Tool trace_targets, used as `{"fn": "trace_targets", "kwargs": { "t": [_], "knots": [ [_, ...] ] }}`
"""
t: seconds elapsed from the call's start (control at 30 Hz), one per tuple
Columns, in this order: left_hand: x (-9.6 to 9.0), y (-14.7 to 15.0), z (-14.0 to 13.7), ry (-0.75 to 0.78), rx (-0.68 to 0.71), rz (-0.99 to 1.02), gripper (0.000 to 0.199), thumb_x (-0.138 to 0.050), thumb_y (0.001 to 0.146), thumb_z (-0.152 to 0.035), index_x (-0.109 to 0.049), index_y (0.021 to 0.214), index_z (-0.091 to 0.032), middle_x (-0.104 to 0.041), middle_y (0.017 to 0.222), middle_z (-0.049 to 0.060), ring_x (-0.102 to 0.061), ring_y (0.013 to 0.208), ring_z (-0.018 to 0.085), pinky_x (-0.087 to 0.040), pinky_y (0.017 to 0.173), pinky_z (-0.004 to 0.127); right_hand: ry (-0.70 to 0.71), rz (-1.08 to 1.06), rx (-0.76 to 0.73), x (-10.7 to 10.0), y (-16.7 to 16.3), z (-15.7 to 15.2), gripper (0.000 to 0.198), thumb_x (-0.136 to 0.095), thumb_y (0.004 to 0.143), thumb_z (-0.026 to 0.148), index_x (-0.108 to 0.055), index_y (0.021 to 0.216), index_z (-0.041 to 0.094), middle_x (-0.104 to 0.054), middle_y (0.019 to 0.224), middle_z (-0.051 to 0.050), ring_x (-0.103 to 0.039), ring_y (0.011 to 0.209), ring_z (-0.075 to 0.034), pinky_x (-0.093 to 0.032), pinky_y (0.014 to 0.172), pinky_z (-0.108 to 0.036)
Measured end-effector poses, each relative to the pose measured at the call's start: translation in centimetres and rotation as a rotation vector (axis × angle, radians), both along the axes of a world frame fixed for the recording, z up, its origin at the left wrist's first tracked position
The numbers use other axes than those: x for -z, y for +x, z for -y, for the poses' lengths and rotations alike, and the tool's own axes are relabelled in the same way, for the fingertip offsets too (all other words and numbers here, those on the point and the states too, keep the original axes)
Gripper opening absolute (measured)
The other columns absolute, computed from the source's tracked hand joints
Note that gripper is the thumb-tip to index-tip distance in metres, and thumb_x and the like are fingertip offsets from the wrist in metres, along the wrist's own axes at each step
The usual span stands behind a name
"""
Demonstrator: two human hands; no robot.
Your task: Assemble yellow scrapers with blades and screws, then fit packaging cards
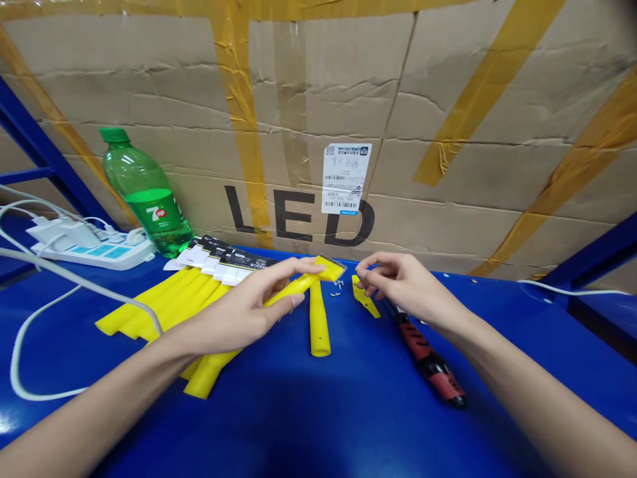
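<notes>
On a blue worktop (323, 411), the left hand (239, 312) is closed around a long yellow plastic handle (298, 285), lifting its far end. The right hand (403, 282) hovers just right of it, fingertips pinched together; whether they grip anything is too small to tell. Tiny screws (338, 284) lie between the hands. A second yellow handle (319, 322) and a small yellow piece (365, 300) lie nearby. A red-and-black screwdriver (430, 362) lies near right; a green 7up bottle (146, 196) stands far left.
</notes>
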State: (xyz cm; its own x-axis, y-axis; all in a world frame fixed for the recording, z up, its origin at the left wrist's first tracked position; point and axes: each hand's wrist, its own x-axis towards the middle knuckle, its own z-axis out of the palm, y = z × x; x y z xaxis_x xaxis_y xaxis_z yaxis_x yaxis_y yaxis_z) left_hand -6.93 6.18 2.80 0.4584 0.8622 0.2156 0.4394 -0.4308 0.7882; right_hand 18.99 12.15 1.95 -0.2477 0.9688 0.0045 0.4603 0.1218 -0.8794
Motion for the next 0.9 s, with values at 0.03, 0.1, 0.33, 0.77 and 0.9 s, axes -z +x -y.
{"fn": "trace_targets", "kwargs": {
  "t": [0.03,0.1,0.33,0.77,0.9],
  "knots": [
    [-0.2,-0.1,-0.1,-0.113,-0.009,0.123,0.041,-0.056,0.098,-0.026,-0.054,0.139,-0.028,-0.065,0.131,0.007,-0.064,0.115,0.02,-0.054,0.095,0.034,0.056,0.117,-0.029,0.2,-0.1,-0.4,0.005,-0.065,0.084,0.018,-0.069,0.088,0.019,-0.074,0.074,-0.004,-0.07,0.068,-0.019,-0.052,0.061,-0.029],
    [-0.3,-0.2,-0.3,-0.324,-0.04,0.357,0.044,-0.061,0.095,-0.024,-0.053,0.138,-0.025,-0.07,0.098,0.004,-0.066,0.083,0.014,-0.054,0.074,0.025,0.176,0.312,-0.097,0.5,-0.3,-1.1,0.013,-0.064,0.08,0.01,-0.068,0.088,0.019,-0.075,0.076,-0.003,-0.07,0.071,-0.019,-0.051,0.064,-0.029],
    [1.0,0.3,-0.8,-0.739,-0.074,0.812,0.058,-0.059,0.092,-0.013,-0.042,0.146,-0.023,-0.063,0.076,0.002,-0.059,0.066,0.009,-0.047,0.062,0.018,0.36,0.638,-0.216,0.8,-1.6,-3.0,0.022,-0.063,0.076,0.005,-0.068,0.091,0.02,-0.077,0.085,-0.004,-0.07,0.082,-0.022,-0.049,0.072,-0.03],
    [1.0,0.9,-0.5,-0.807,-0.154,0.876,0.06,-0.058,0.091,-0.008,-0.042,0.147,-0.019,-0.063,0.074,0.005,-0.059,0.06,0.011,-0.046,0.057,0.017,0.299,0.732,-0.116,1.9,-3.9,-4.0,0.012,-0.07,0.07,0.012,-0.071,0.076,0.022,-0.075,0.08,-0.005,-0.07,0.076,-0.021,-0.046,0.068,-0.027],
    [0.9,1.2,-0.4,-0.799,-0.171,0.89,0.059,-0.057,0.09,-0.006,-0.045,0.146,-0.018,-0.063,0.073,0.004,-0.058,0.059,0.01,-0.047,0.058,0.018,0.28,0.729,-0.087,1.8,-4.1,-3.9,0.01,-0.072,0.068,0.015,-0.07,0.075,0.022,-0.074,0.079,-0.005,-0.069,0.073,-0.02,-0.046,0.065,-0.026]
  ]
}}
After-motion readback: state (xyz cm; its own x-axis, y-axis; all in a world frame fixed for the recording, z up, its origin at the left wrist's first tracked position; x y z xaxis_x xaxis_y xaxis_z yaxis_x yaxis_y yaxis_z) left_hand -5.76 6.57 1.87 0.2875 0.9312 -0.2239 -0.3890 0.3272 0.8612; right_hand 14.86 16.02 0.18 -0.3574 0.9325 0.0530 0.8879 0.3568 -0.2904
